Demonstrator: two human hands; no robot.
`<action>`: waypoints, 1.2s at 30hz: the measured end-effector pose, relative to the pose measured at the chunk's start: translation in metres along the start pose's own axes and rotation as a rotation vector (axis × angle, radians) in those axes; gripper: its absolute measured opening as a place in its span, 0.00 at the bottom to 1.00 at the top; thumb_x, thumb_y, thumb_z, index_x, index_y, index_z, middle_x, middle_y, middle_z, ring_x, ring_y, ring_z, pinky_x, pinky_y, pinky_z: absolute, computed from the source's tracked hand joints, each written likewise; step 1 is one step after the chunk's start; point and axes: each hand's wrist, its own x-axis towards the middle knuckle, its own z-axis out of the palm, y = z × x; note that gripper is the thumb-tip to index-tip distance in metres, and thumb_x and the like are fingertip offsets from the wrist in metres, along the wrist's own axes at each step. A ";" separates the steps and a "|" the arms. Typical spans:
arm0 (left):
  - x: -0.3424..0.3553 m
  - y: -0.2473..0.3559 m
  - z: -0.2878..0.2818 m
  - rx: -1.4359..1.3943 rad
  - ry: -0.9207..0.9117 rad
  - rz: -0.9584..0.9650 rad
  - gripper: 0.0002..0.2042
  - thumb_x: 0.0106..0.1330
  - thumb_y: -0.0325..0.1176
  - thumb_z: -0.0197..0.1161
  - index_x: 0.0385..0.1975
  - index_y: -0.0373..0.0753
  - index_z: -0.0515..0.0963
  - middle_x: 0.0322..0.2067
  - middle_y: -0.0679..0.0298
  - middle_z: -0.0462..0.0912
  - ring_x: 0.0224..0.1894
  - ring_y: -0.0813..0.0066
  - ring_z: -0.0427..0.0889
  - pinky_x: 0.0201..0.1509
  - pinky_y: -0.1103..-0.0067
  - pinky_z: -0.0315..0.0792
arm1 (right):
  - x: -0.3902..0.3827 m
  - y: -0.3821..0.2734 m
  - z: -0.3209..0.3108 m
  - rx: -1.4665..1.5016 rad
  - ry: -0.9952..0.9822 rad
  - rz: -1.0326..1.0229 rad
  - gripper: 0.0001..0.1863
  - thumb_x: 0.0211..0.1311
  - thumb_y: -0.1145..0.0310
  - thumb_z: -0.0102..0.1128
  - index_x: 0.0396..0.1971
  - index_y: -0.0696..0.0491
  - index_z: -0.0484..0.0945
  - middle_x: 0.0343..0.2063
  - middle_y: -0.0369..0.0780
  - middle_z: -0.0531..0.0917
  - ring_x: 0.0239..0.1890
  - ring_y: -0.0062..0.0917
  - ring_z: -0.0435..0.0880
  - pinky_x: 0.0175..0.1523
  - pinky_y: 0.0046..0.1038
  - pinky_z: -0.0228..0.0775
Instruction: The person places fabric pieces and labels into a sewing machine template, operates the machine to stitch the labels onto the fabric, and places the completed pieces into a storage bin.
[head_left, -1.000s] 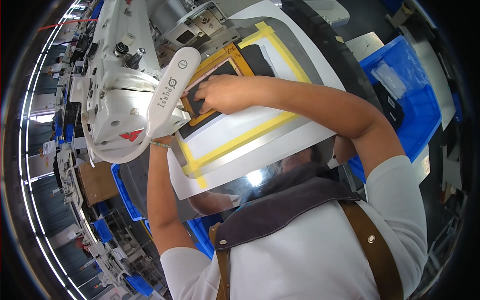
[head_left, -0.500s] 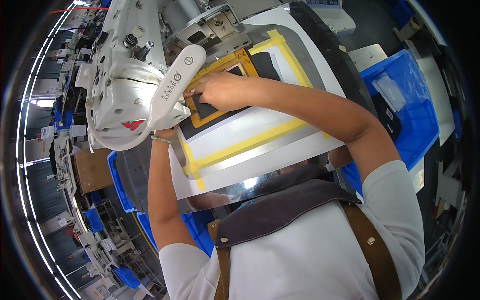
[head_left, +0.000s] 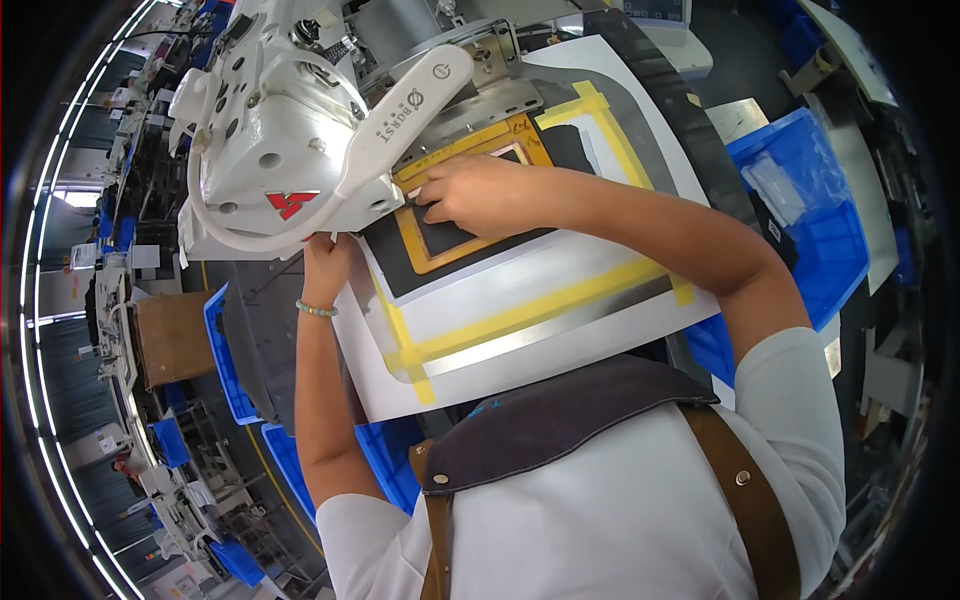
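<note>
My right hand (head_left: pixel 475 199) reaches across a yellow-orange rectangular frame (head_left: pixel 437 266), its bent fingers apart and touching the frame's left part and the dark piece inside it. The frame lies on dark sheet material (head_left: pixel 385 260) above a large white sheet (head_left: pixel 500 368) edged with yellow tape (head_left: pixel 520 319). Beside the left edge of these sheets is my left hand (head_left: pixel 328 268), with a beaded bracelet at the wrist. Its fingertips are hidden under the head of a white sewing machine (head_left: pixel 270 150), so its grip cannot be made out.
A white lamp arm (head_left: pixel 400 125) slants over the machine head, close to my right hand. Metal brackets (head_left: pixel 480 115) stand behind the frame. To the right is a blue bin (head_left: pixel 835 245) holding clear plastic packets. Another blue bin (head_left: pixel 230 385) and a cardboard box (head_left: pixel 175 335) are at left.
The view has shifted, so machine and sheets sit further right in it. More of my left hand shows below the machine head. My right hand stays over the frame.
</note>
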 end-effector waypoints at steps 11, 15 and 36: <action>-0.062 0.083 0.001 0.303 0.020 0.605 0.11 0.72 0.26 0.65 0.51 0.35 0.85 0.51 0.53 0.86 0.56 0.50 0.84 0.56 0.62 0.78 | -0.076 -0.031 -0.044 -0.198 -0.025 0.391 0.20 0.63 0.76 0.68 0.56 0.61 0.87 0.61 0.47 0.85 0.64 0.40 0.83 0.67 0.38 0.78; -0.074 0.110 0.026 0.276 -0.043 0.690 0.12 0.70 0.26 0.68 0.51 0.36 0.85 0.53 0.55 0.86 0.57 0.52 0.84 0.57 0.64 0.79 | -0.097 -0.029 -0.020 -0.347 0.154 0.268 0.20 0.64 0.76 0.69 0.56 0.61 0.86 0.64 0.51 0.83 0.67 0.43 0.82 0.70 0.39 0.78; -0.056 0.125 0.077 0.360 -0.157 0.763 0.26 0.72 0.38 0.69 0.69 0.40 0.78 0.75 0.55 0.73 0.77 0.46 0.69 0.78 0.55 0.65 | -0.091 -0.033 -0.021 -0.408 0.142 0.254 0.21 0.62 0.76 0.62 0.54 0.68 0.84 0.57 0.56 0.86 0.62 0.46 0.86 0.67 0.38 0.81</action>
